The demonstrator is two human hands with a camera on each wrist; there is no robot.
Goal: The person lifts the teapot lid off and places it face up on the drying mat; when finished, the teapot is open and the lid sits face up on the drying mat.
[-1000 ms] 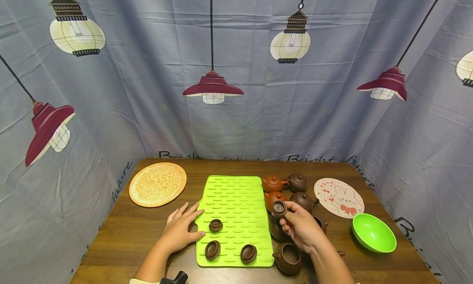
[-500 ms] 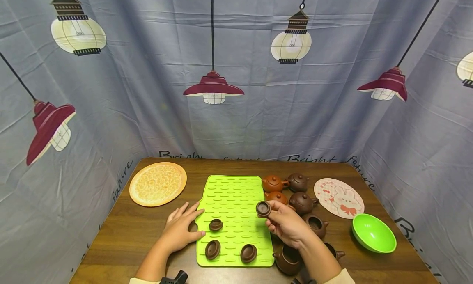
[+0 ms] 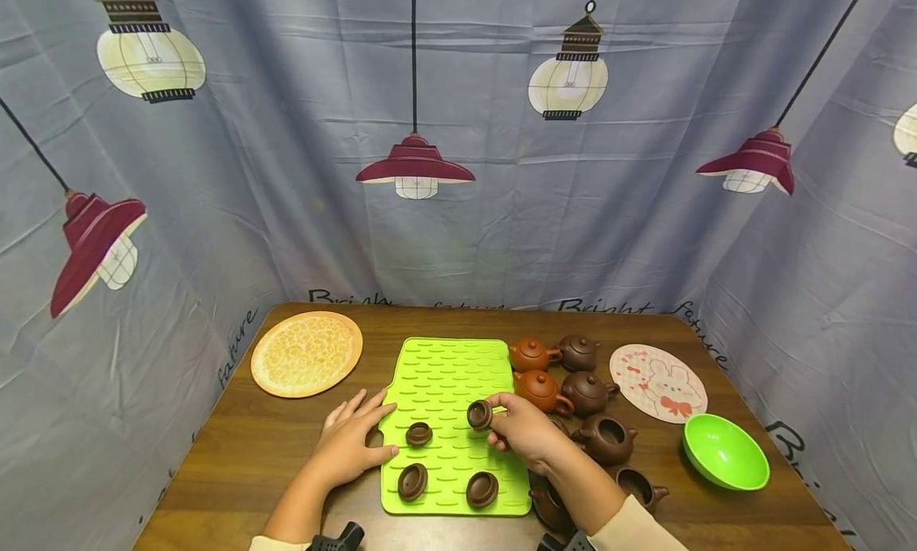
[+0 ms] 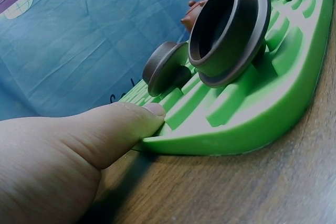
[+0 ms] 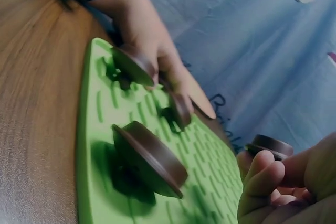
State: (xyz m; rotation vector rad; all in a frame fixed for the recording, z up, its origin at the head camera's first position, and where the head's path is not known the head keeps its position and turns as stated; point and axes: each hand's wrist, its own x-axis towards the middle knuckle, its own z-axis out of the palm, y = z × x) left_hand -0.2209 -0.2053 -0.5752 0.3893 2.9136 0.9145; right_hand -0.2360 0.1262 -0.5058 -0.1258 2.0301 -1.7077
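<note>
Over the mat: right hand (image 3: 526, 433) pinched a teapot lid (image 3: 479, 415) in curled fingertips.
Left hand (image 3: 351, 443): flat, fingers straight, steadying the green mat (image 3: 458, 376).
Risk: the light pinch could probably drop the lid onto the mat lids (image 3: 419, 435).

Dark brown lid (image 3: 479, 414) over a ribbed lime-green mat (image 3: 444, 376); bright green bowl (image 3: 723, 452).
</note>
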